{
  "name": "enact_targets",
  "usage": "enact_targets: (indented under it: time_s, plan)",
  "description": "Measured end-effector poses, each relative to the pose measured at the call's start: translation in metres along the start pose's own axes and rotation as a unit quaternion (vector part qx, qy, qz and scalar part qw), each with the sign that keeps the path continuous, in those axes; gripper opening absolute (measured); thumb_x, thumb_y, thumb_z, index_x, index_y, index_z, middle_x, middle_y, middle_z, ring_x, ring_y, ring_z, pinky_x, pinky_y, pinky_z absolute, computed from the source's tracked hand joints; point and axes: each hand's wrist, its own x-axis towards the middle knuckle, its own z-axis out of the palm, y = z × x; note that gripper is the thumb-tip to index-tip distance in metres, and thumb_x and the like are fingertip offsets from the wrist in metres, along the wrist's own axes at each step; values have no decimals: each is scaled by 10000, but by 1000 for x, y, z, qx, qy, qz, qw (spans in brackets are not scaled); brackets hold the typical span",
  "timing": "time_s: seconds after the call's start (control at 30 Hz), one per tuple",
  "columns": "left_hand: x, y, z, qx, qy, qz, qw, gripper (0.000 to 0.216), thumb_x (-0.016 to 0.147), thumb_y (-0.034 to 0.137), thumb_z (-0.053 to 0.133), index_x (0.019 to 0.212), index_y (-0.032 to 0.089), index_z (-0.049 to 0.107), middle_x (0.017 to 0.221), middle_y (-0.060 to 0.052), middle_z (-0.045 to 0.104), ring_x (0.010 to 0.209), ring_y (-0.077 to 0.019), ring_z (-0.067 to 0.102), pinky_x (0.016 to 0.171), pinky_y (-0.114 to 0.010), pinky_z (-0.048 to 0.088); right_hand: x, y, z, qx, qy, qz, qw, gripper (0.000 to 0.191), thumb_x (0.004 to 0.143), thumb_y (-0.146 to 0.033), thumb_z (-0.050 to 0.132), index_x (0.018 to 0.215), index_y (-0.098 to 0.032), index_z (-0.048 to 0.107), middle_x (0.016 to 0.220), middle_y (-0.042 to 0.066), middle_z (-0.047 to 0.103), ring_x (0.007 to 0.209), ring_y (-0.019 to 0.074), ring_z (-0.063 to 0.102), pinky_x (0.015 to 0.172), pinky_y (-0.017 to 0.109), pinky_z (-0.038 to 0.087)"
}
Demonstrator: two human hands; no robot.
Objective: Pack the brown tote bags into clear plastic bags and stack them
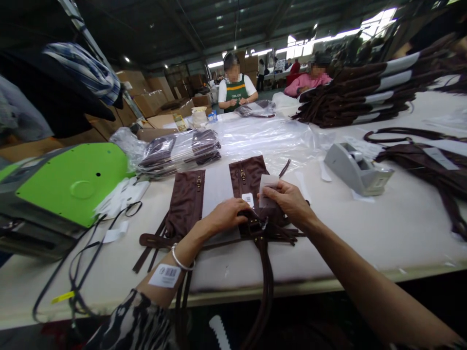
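A dark brown bag [187, 197] lies flat on the table before me, with a white paper band [218, 187] across its middle and buckled straps. Its long handles hang over the front edge. My left hand [229, 214] curls its fingers on the bag's near edge, gripping the brown material. A small white barcode tag [247, 200] lies just beyond those fingertips. My right hand [292, 201] pinches a small translucent packet [268, 187] between thumb and fingers, above the right part of the bag. A barcode sticker [164, 275] is stuck to my left forearm.
A green-sided machine [76, 182] stands at left, beside white strips [122, 197] and black cords. Plastic-wrapped bags [180, 148] lie behind the brown bag. A grey tape dispenser [355, 167] and a tall pile of brown bags [365, 92] are at right. Two people sit across the table.
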Motion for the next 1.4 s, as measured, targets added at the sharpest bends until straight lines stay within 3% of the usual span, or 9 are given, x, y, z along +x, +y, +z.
enact_targets:
  time_s: [0.17,0.37,0.53,0.67,0.8,0.9,1.03,1.17,1.4]
  plan:
    - [-5,6,3,-2,70,-118,990,80,885,234,545,925,231,614,918,-35,694,912,-216,640,856,-341,467,-7,-2,-10,90,-20,26,995,378,671,-465,827,852,-175,664,777,21,740,650,133,665,608,250,561]
    - [8,-23,-7,-240,227,-259,908,85,905,257,460,860,201,507,806,-25,713,751,-152,673,697,-265,514,-15,4,-24,126,-9,62,990,367,655,-433,854,837,-179,661,703,12,725,597,131,652,583,254,566]
    - [33,-56,-15,-159,236,-336,898,60,829,200,607,790,175,570,773,-50,712,745,-173,665,696,-267,501,2,11,-17,132,-12,69,989,401,606,-432,881,868,-170,725,783,15,738,695,127,654,645,234,564]
    - [56,-63,-16,-123,282,-351,885,450,761,115,683,1191,148,555,1117,-131,677,856,-201,666,746,-308,524,20,20,-4,85,-15,43,995,411,614,-457,861,872,-158,748,747,2,710,622,97,588,543,200,491]
    - [67,-42,-15,-36,405,-204,891,629,838,89,569,1422,210,371,1437,-142,463,967,-161,641,892,-313,528,29,28,3,39,29,44,998,426,586,-478,852,819,-148,716,594,-43,609,458,51,435,380,180,290]
    - [65,-26,-8,37,265,-87,960,417,887,125,513,1288,234,540,1296,-72,586,1104,-178,607,986,-299,484,30,32,4,30,67,36,997,446,560,-497,847,784,-152,676,544,-61,559,412,47,393,351,185,255]
    - [58,-17,5,86,-1,-113,990,276,888,360,579,1114,223,656,1105,-58,682,1042,-218,647,919,-308,511,32,40,-2,43,81,15,996,449,607,-525,812,803,-157,645,466,-84,493,388,48,377,342,173,276]
    - [60,-7,9,159,-41,-178,970,562,800,635,583,1120,179,653,1148,-135,657,1028,-301,659,854,-381,537,35,49,-6,54,73,27,996,453,607,-525,803,799,-155,625,431,-87,486,362,48,377,328,162,291]
    - [72,3,-7,120,-29,-247,961,184,777,278,630,907,166,697,1009,-166,726,1023,-321,677,886,-402,513,37,57,-8,59,79,27,995,419,621,-494,797,793,-156,619,428,-91,486,348,44,382,307,145,282]
